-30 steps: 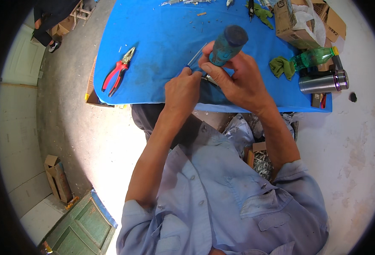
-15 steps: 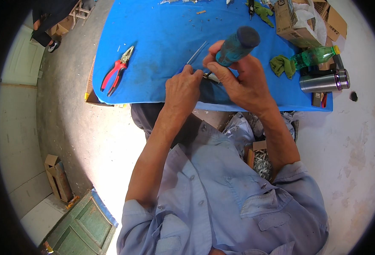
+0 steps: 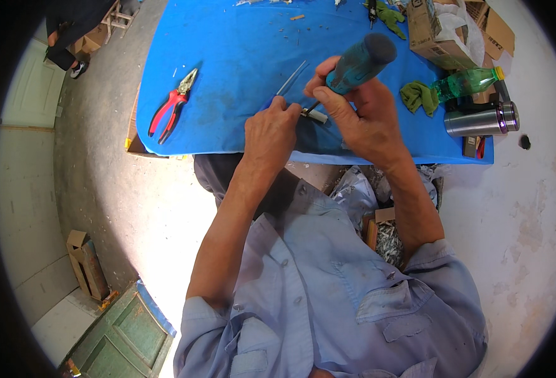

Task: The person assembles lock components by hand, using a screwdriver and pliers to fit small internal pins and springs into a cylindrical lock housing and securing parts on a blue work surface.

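My right hand (image 3: 369,113) is wrapped round the teal handle of a screwdriver (image 3: 357,63) with a dark butt end, tilted up to the right. The dark shaft runs down to a small whitish cylindrical part (image 3: 317,116) just above the blue cloth. My left hand (image 3: 269,135) is closed at the near end of that part, its fingertips pinching it; most of its grip is hidden from above. Beside the left fingers, a thin metal rod (image 3: 292,77) points away, with a bit of blue at its lower end. Whether the left hand also holds this rod is unclear.
Red-and-black pliers (image 3: 173,107) lie on the blue-covered table (image 3: 221,38) at left. To the right are a green glove (image 3: 419,98), a green bottle (image 3: 467,84), a steel flask (image 3: 476,121) and cardboard boxes (image 3: 442,47). Another person (image 3: 70,38) is at far left.
The screwdriver handle has tipped further to the right and lifted slightly, and my right fingers have shifted with it. More of its shaft and the whitish part now show. The left hand has hardly moved.
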Demonstrator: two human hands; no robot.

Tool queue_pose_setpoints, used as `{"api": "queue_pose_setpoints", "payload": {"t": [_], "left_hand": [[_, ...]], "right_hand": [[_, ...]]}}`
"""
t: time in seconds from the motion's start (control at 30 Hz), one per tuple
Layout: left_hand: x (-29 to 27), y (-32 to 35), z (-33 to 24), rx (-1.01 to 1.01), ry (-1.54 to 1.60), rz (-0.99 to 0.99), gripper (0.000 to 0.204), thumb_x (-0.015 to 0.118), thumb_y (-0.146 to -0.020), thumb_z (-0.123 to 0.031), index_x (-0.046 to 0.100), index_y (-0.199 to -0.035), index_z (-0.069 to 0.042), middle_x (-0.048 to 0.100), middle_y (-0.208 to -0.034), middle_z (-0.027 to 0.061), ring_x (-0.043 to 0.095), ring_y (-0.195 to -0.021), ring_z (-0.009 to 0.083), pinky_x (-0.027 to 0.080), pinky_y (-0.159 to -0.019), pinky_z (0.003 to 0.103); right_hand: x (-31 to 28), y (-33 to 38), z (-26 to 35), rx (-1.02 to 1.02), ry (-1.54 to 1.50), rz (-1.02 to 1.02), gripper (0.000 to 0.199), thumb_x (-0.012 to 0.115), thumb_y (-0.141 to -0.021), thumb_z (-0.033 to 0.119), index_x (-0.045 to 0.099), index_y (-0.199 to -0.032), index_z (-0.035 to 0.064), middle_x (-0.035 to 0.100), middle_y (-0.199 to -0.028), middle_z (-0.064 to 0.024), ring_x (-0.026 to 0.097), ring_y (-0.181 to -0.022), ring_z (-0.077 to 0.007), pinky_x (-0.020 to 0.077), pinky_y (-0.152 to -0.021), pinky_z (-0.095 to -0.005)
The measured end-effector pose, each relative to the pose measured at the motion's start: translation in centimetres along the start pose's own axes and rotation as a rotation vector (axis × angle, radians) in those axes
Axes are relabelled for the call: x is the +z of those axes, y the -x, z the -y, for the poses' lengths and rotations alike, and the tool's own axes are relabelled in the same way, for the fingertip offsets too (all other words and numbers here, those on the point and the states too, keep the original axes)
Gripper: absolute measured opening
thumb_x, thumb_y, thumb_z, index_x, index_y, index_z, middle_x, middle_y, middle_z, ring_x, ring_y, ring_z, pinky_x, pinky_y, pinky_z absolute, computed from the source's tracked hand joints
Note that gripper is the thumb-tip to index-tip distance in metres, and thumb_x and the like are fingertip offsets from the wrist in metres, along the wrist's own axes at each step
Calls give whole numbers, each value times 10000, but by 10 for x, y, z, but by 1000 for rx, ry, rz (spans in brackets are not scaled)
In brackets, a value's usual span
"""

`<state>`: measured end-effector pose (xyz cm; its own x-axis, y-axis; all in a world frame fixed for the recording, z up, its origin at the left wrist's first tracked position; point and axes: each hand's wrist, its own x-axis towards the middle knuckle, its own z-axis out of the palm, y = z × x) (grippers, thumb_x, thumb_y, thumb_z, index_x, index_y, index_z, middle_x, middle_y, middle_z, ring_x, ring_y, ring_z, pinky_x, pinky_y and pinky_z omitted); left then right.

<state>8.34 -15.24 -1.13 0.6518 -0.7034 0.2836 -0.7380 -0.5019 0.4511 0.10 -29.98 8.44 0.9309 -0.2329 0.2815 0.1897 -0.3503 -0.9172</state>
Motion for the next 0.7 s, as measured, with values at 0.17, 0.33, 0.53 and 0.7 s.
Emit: {"api": "queue_pose_setpoints", "payload": {"t": [0.17, 0.33, 0.53, 0.7], "left_hand": [[1, 0, 1, -1, 6, 4, 90, 630, -852, -13, 657, -897, -85, 618, -891, 114, 706, -754, 350, 537, -602, 481], [0, 0, 0, -4, -2, 6, 85, 630, -852, -16, 653, -893, -87, 617, -889, 113, 706, -748, 350, 537, -602, 482], [1, 0, 1, 4, -1, -5, 82, 635, -848, -15, 649, -889, -85, 616, -888, 114, 706, -744, 349, 538, -602, 480], [-1, 0, 0, 7, -10, 0, 86, 639, -845, -12, 651, -891, -84, 616, -884, 114, 706, -739, 348, 539, -600, 480]], "right_hand": [[0, -1, 0, 7, -11, -11, 279, 699, -994, 69, 592, -1244, 5, 700, -1073, -96, 704, -1030, -190, 583, -905, -335], [1, -3, -6, -38, -14, -30, 314, 736, -974, 138, 617, -1218, -20, 723, -1088, -135, 741, -1005, -231, 619, -863, -369], [0, -2, 0, 10, 10, -2, 264, 673, -1010, 39, 576, -1254, 14, 687, -1062, -76, 687, -1031, -163, 569, -918, -318], [-1, -4, -11, -12, -54, -49, 293, 723, -983, 106, 611, -1234, 4, 709, -1069, -102, 710, -997, -182, 599, -864, -334]]}}
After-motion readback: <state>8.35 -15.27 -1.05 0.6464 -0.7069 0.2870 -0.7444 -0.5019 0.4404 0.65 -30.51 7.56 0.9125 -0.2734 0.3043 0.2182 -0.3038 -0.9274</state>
